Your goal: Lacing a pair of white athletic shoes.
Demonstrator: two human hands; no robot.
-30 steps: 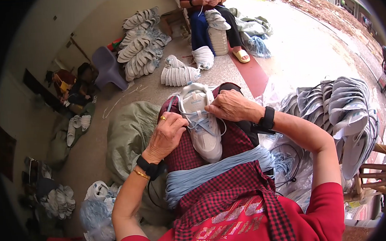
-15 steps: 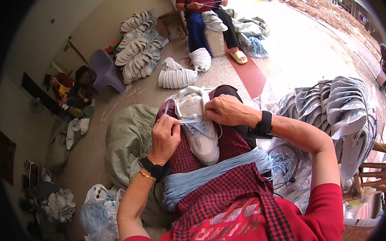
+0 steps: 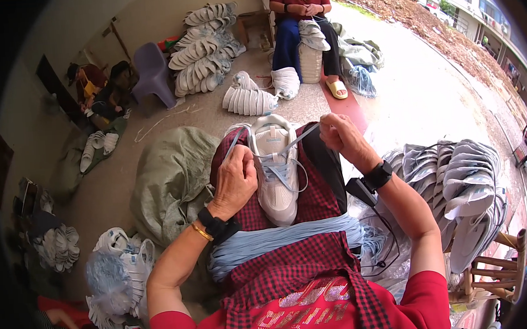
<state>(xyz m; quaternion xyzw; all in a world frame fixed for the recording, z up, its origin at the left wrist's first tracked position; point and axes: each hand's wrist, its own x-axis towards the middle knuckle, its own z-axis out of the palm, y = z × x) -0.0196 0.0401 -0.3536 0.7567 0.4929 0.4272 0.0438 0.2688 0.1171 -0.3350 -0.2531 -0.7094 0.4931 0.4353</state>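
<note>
On the lap, both hands pinch lace ends of the white shoe; uneven pulling could unthread an eyelet.

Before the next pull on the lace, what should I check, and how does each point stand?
1. Left hand grips one lace end: ok.
2. Right hand grips the other lace end: ok.
3. Both ends drawn taut, outward from the white shoe: ok.
4. Shoe resting steady on the checked cloth over the lap: ok.
5. Lace seated in every eyelet: cannot tell.
6. Bundle of spare pale blue laces clear of the shoe: ok.
</note>
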